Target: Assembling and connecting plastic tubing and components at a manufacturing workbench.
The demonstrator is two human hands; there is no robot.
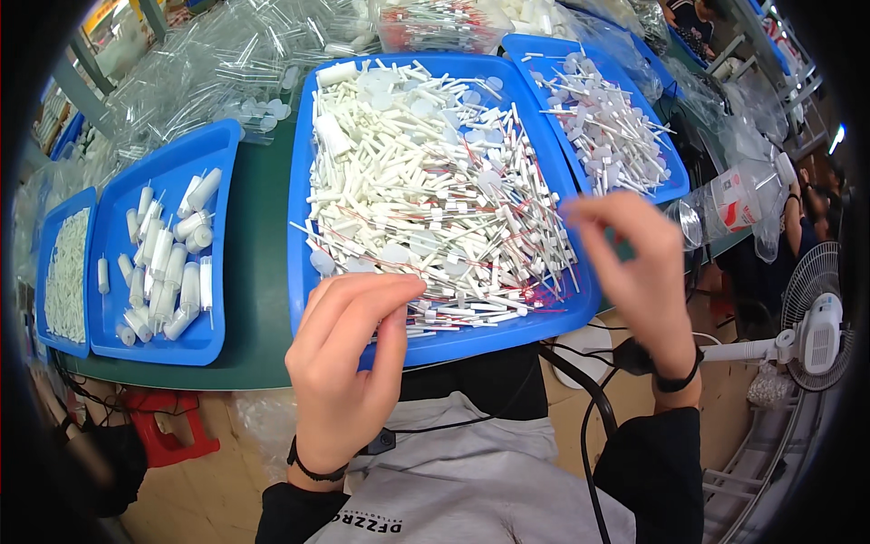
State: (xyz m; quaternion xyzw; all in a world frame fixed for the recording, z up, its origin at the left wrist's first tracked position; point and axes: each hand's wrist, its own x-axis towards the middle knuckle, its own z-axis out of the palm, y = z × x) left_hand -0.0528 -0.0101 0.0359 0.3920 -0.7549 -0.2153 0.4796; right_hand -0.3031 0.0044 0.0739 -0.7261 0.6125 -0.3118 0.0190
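Note:
Above the near edge of a large blue tray [580, 317], my left hand [349, 349] is closed, thumb and fingertips drawn together in a pinch. Whatever it may hold is hidden against the pile. My right hand [639, 263] hovers over the tray's right rim, somewhat blurred, with its thumb and forefinger coming together. I cannot make out anything between them. The tray is heaped with short white tubes [353, 154] on the left. Thin white sticks with red strands [507, 227] lie on the right, and translucent round discs [423, 242] are scattered among them.
Left stands a blue tray [213, 335] of white cylinders [163, 254], beside a smaller tray of white bits [68, 272]. Another blue tray [675, 186] of sticks and discs lies back right, near a clear plastic bottle [734, 199]. Clear tubes [227, 72] pile up behind; a fan [816, 331] stands right.

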